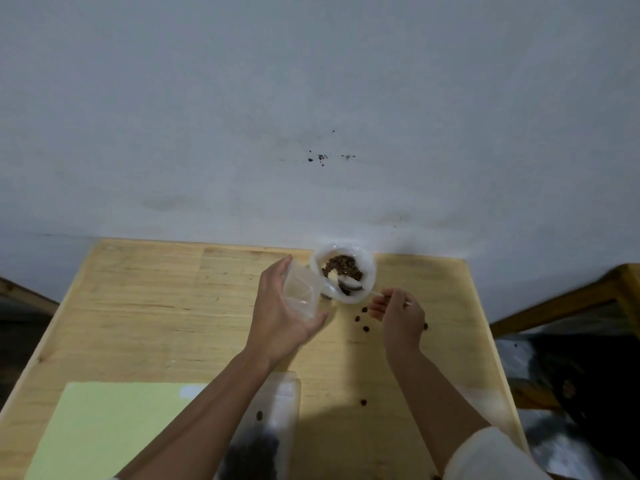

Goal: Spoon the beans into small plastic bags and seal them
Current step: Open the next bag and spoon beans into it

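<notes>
The beans [343, 264] are sitting in a white container [346, 271] at the far edge of the wooden table [156, 296], with the bowl of a clear plastic spoon [349, 285] dipping into them. The right hand [398, 315] is pinching the spoon's thin handle between curled fingers, just beside the container. The left hand [280, 317] is gripping a small clear plastic bag [301, 294], fingers wrapped around it, holding its mouth close against the container's rim; the bag is appearing empty, as far as can be told. Several loose beans [362, 318] are lying spilled on the table near the right hand. Nearer the person, a filled bag [263, 434] with dark contents is lying flat beside a pale green sheet [114, 427]; whether it is sealed cannot be told. Judged so: one bag likely done, the current one awaiting its first scoop, sealing outstanding.
</notes>
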Tool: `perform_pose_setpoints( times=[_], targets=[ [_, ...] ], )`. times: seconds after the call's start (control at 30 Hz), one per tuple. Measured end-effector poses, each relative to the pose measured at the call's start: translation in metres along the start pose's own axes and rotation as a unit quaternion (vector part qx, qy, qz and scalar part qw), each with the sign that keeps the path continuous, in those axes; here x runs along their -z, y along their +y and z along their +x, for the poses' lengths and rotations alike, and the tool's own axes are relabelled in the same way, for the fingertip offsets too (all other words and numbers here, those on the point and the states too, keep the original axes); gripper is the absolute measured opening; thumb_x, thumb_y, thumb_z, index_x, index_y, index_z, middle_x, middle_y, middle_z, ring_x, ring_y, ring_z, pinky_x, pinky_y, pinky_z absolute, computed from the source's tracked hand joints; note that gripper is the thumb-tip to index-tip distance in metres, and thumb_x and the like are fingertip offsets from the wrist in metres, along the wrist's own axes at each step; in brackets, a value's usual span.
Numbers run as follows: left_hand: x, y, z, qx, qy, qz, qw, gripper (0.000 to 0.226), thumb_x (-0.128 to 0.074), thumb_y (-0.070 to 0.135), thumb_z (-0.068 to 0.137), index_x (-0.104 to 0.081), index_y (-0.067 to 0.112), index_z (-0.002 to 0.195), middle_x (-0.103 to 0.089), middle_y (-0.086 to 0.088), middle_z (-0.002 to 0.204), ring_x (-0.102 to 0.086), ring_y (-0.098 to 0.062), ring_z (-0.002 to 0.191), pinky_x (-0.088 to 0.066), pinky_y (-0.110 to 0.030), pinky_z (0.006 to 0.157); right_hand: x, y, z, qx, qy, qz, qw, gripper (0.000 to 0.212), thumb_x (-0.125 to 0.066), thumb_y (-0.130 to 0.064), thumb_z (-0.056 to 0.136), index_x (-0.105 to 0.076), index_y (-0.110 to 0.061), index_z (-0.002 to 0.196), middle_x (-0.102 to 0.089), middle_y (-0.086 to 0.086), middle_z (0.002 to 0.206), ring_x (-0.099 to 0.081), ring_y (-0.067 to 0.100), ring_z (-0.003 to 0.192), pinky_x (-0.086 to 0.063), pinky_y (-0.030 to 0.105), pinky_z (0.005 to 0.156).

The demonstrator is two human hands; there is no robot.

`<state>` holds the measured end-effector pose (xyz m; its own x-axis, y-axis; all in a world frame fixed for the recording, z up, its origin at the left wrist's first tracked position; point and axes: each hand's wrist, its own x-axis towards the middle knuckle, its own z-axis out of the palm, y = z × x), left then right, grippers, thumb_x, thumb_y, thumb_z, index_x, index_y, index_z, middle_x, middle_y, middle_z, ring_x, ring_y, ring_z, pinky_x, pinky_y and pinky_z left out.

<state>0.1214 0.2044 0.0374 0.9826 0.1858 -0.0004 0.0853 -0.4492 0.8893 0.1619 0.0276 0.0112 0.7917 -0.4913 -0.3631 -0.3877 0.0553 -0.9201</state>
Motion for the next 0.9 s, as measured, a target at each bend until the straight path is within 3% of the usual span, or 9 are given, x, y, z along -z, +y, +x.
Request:
perform_pose_setpoints(
  times=[0.2, 0.37, 0.5, 0.6, 0.73, 0.8, 0.9],
  targets=[
    [-0.008, -0.009, 0.001, 0.023, -0.024, 0.045, 0.998, 0.106, -0.086, 0.035, 0.059, -0.024, 0.019, 0.143, -0.029, 0.006, 0.137, -0.031, 0.003, 0.115, -0.021, 0.011, 0.083, -0.023, 0.011, 0.033, -0.067, -0.001, 0.089, 0.994, 0.022, -0.042, -0.021, 0.099, -0.054, -0.015, 0.082, -0.067, 0.013, 0.078, -0.066, 0.019, 0.065, -0.056, 0.029, 0.065],
    [-0.015, -0.011, 0.004, 0.046, -0.036, 0.042, 0.997, 0.106, -0.086, 0.033, 0.058, -0.023, 0.023, 0.143, -0.027, 0.007, 0.138, -0.034, -0.003, 0.119, -0.029, -0.004, 0.092, -0.018, 0.016, 0.045, -0.076, 0.024, 0.059, 0.995, 0.027, -0.047, -0.025, 0.096, -0.063, -0.004, 0.095, -0.068, 0.006, 0.073, -0.066, 0.006, 0.054, -0.056, 0.027, 0.066],
    [-0.020, -0.008, 0.007, 0.045, -0.045, 0.045, 0.997, 0.104, -0.085, 0.030, 0.062, -0.022, 0.020, 0.144, -0.026, 0.008, 0.134, -0.033, -0.003, 0.116, -0.028, 0.005, 0.083, -0.008, -0.002, 0.042, -0.064, 0.018, 0.108, 0.992, 0.029, -0.047, -0.020, 0.097, -0.064, 0.003, 0.095, -0.067, 0.010, 0.071, -0.066, 0.007, 0.053, -0.056, 0.021, 0.055],
    [-0.024, -0.008, 0.010, 0.044, -0.050, 0.057, 0.996, 0.103, -0.084, 0.032, 0.064, -0.021, 0.019, 0.145, -0.026, 0.004, 0.140, -0.029, 0.000, 0.117, -0.027, -0.004, 0.091, 0.002, -0.023, 0.033, -0.051, -0.005, 0.137, 0.989, 0.028, -0.046, -0.017, 0.097, -0.062, 0.006, 0.095, -0.065, 0.014, 0.071, -0.066, 0.009, 0.051, -0.055, 0.020, 0.051],
    [-0.031, -0.007, 0.013, 0.056, -0.049, 0.042, 0.996, 0.103, -0.083, 0.032, 0.065, -0.020, 0.020, 0.145, -0.025, 0.005, 0.142, -0.026, 0.003, 0.116, -0.022, 0.003, 0.087, 0.012, -0.046, 0.014, -0.003, -0.054, 0.109, 0.993, 0.026, -0.046, -0.014, 0.097, -0.063, 0.005, 0.092, -0.066, 0.011, 0.064, -0.066, 0.012, 0.052, -0.057, 0.023, 0.054],
    [-0.035, -0.006, 0.015, 0.062, -0.049, 0.034, 0.996, 0.105, -0.084, 0.031, 0.064, -0.020, 0.020, 0.145, -0.025, 0.004, 0.142, -0.028, 0.001, 0.118, -0.023, -0.003, 0.092, 0.014, -0.051, 0.002, 0.056, -0.081, 0.050, 0.994, 0.026, -0.046, -0.015, 0.097, -0.064, 0.003, 0.091, -0.067, 0.010, 0.063, -0.066, 0.014, 0.052, -0.057, 0.024, 0.053],
    [-0.041, -0.004, 0.020, 0.060, -0.046, 0.033, 0.997, 0.106, -0.085, 0.033, 0.062, -0.021, 0.019, 0.145, -0.027, 0.005, 0.140, -0.029, 0.001, 0.119, -0.021, 0.010, 0.081, 0.015, -0.052, -0.012, 0.176, -0.117, -0.063, 0.976, 0.026, -0.047, -0.022, 0.097, -0.066, -0.012, 0.082, -0.068, 0.007, 0.064, -0.067, 0.017, 0.055, -0.057, 0.028, 0.057]
  ],
)
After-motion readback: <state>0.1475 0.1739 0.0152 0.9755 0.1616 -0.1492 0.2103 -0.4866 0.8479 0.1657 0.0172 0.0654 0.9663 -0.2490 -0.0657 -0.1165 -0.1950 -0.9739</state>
